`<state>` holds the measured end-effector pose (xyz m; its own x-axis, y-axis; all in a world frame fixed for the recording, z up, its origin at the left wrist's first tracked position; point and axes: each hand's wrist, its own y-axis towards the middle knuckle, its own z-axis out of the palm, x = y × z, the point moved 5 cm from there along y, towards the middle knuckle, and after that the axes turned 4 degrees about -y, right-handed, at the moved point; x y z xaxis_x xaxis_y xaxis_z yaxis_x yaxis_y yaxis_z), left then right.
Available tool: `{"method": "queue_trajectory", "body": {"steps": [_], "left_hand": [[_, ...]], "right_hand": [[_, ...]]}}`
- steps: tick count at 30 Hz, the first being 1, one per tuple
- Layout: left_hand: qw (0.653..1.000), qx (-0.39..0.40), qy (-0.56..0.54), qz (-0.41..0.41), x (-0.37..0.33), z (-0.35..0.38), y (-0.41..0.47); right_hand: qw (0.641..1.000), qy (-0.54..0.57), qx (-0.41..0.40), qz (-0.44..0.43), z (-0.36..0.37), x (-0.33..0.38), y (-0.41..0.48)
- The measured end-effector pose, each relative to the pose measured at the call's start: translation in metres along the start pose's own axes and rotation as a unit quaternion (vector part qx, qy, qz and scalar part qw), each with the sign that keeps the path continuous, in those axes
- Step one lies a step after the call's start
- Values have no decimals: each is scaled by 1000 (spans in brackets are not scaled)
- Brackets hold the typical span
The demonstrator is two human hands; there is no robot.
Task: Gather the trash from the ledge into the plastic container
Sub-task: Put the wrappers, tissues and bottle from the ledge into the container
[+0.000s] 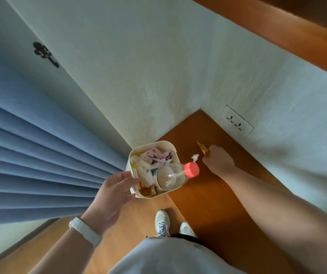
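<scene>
Two hands: left hand (115,192) gripped a cream square plastic container (152,144), right hand (218,160) pinched a crinkled amber wrapper (202,148) on the wooden ledge (208,196).

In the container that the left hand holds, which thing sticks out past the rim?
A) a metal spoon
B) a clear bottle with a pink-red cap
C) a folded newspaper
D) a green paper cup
B: a clear bottle lies among the trash in the plastic container that the left hand grips, and its capped neck reaches out beyond the rim.
</scene>
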<state>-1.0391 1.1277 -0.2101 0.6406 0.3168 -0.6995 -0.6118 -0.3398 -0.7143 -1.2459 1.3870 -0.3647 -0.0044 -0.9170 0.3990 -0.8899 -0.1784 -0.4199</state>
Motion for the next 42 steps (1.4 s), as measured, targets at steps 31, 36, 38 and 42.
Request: {"method": "queue_trajectory", "body": {"steps": [31,36,38,42], "left_hand": [[991,128,46,-13,-4,41,17],[989,135,54,-17,0,36,19],[989,137,56,-22,2,35,21],[988,142,52,-30,5,33,26]], "right_hand": [[955,-80,86,-272,-138,140,-123],[944,-122,97,-289,-120,158,-115],[940,-134,80,-303,-114,164,-113],[937,-129,60,-319,-106,164,-107]]}}
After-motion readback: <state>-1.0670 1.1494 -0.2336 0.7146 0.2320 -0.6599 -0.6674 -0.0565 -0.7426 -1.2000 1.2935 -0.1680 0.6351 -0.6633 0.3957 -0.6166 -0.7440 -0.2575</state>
